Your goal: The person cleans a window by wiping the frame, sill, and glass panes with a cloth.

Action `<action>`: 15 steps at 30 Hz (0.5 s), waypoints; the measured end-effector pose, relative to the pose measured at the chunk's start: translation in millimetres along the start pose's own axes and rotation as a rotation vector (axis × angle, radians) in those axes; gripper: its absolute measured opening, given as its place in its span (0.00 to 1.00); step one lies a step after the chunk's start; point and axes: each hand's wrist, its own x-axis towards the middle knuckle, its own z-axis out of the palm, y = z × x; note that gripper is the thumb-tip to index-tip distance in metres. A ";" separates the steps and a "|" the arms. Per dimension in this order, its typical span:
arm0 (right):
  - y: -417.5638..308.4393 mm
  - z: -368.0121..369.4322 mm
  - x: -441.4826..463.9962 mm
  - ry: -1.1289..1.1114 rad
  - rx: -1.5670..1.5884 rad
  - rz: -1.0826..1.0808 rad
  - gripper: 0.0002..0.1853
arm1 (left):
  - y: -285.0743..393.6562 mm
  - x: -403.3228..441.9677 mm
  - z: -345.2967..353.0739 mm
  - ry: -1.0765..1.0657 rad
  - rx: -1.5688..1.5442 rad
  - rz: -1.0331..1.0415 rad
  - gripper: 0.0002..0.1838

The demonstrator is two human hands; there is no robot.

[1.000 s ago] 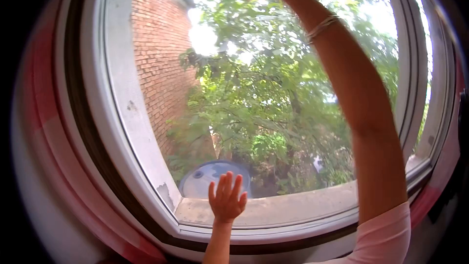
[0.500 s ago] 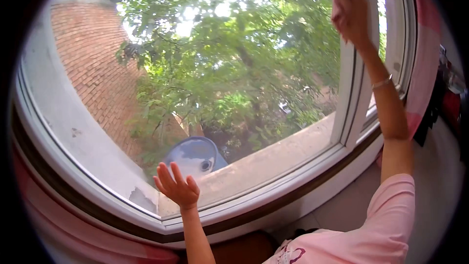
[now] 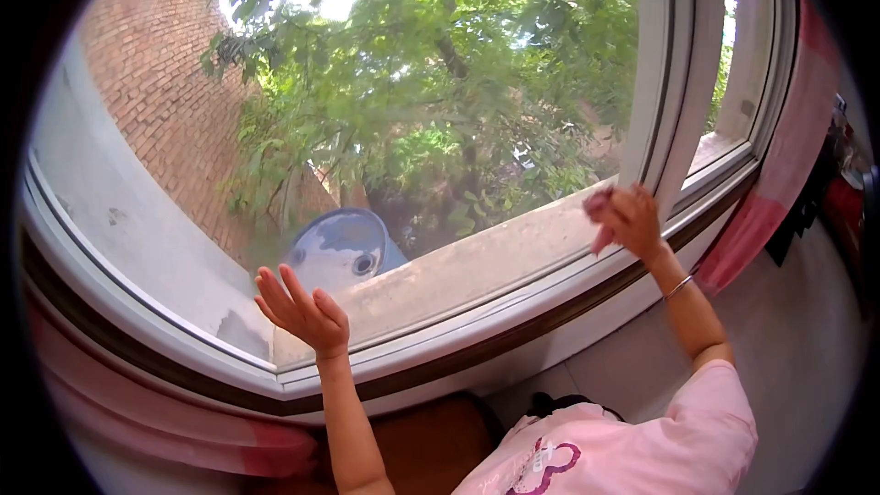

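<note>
Near the lower right corner of the window pane (image 3: 431, 156), my right hand (image 3: 634, 223) is closed on a pink cloth (image 3: 600, 211). Bits of the cloth poke out past the fingers, close to the glass beside the white frame (image 3: 653, 82). My left hand (image 3: 307, 312) is raised at the lower left part of the window. Its fingers are stretched out and it holds nothing. Whether it touches the glass I cannot tell.
A white sill frame (image 3: 513, 298) runs along the bottom. Pink curtains (image 3: 779, 174) hang at the right and lower left. Beyond the glass stand a blue barrel (image 3: 344, 243), a brick wall (image 3: 156, 64) and trees. A brown surface (image 3: 422, 445) lies below.
My right hand has come down from high on the pane to its lower right corner, cloth still in it. My left hand stays open, slightly lower left in view. The view has shifted a little.
</note>
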 end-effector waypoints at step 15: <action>55.7 -36.9 242.0 0.569 0.048 0.052 0.17 | 17.4 -45.6 11.8 -0.013 -0.005 -0.089 0.30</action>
